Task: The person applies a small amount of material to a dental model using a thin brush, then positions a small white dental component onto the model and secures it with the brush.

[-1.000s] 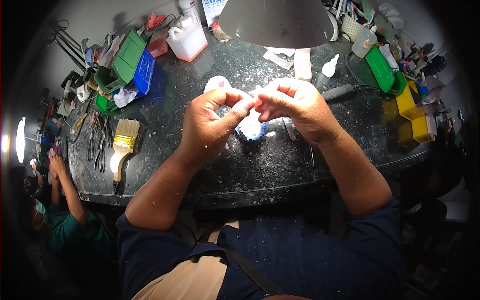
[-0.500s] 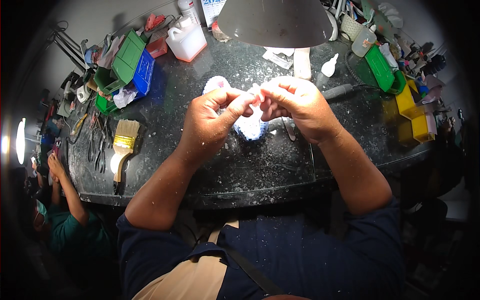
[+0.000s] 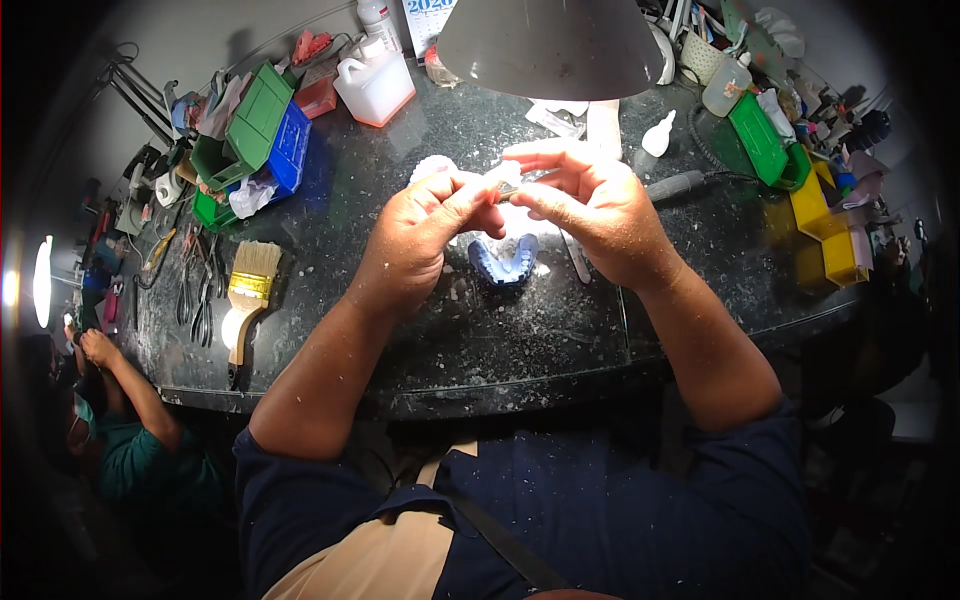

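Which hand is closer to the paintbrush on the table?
The left hand. It is raised above the middle of the table, and the paintbrush lies off to its left. The right hand is farther right, beyond the left hand.

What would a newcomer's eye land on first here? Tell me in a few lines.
First, the two hands meeting under the lamp shade: the left hand and the right hand pinch a small pale piece between their fingertips. Just below them a blue dental cast lies on the dusty black worktop. Farther left, a yellow-banded paintbrush lies on the worktop, and green and blue bins crowd the back left.
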Action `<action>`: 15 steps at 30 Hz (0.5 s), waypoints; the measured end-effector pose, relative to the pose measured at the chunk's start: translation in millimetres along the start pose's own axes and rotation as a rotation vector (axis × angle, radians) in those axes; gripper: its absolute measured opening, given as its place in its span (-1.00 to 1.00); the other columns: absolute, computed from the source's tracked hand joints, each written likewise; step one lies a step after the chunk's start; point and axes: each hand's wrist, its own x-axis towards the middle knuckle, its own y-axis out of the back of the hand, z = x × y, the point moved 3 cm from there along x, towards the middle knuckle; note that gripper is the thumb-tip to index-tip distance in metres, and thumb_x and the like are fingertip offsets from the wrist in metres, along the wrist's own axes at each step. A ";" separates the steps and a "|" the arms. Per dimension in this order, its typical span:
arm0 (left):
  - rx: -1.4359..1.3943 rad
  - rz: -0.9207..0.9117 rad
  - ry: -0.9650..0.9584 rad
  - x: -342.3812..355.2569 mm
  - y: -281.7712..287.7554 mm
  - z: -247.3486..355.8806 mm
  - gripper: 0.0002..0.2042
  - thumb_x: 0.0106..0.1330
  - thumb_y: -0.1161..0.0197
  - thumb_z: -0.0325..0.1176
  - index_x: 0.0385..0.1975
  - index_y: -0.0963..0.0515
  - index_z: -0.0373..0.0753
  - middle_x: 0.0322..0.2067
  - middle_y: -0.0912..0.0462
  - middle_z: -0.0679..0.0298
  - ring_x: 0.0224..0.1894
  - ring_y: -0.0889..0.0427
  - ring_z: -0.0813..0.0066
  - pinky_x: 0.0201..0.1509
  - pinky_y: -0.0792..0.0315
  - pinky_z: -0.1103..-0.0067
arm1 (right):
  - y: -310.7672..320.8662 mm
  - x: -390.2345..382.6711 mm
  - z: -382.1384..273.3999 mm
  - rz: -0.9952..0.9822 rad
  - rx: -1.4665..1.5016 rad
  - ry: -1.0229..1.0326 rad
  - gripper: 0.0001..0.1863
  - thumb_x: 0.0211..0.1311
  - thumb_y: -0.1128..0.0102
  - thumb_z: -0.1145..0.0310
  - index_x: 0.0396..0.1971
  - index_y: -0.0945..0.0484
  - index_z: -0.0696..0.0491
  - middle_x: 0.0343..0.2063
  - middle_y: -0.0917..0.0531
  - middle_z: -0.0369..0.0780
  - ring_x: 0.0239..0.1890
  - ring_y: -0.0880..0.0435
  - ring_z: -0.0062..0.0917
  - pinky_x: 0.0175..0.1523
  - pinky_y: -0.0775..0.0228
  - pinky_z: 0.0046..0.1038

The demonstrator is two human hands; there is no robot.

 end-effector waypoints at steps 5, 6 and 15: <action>-0.068 -0.046 0.044 0.2 0.9 -5.2 -0.79 0.78 -0.13 -0.24 0.03 -0.57 -0.26 -0.20 -0.67 0.30 -0.09 -0.71 0.47 0.20 -0.59 0.39 | -0.9 -1.1 -0.2 -0.083 0.139 -0.128 -0.72 0.56 -0.45 0.35 0.05 -0.76 0.25 -0.13 -0.86 -0.20 -0.14 -0.81 -0.62 0.06 -0.68 -0.51; -0.025 -0.057 0.021 0.8 0.8 -5.1 -0.79 0.78 -0.11 -0.23 0.03 -0.56 -0.25 -0.21 -0.66 0.29 -0.09 -0.70 0.47 0.21 -0.59 0.38 | -0.3 -0.9 -1.6 -0.101 0.128 -0.149 -0.74 0.57 -0.43 0.37 0.06 -0.76 0.24 -0.12 -0.86 -0.19 -0.13 -0.80 -0.61 0.07 -0.67 -0.50; 0.020 0.037 -0.130 2.3 9.8 -2.3 -0.72 0.77 -0.17 -0.21 -0.13 -0.60 -0.31 -0.21 -0.70 0.25 -0.07 -0.76 0.47 0.19 -0.61 0.46 | 1.8 -2.8 -1.0 -0.012 -0.066 -0.086 -0.75 0.49 -0.54 0.30 -0.21 -0.76 0.20 -0.36 -0.82 -0.29 -0.33 -0.74 -0.74 -0.17 -0.59 -0.61</action>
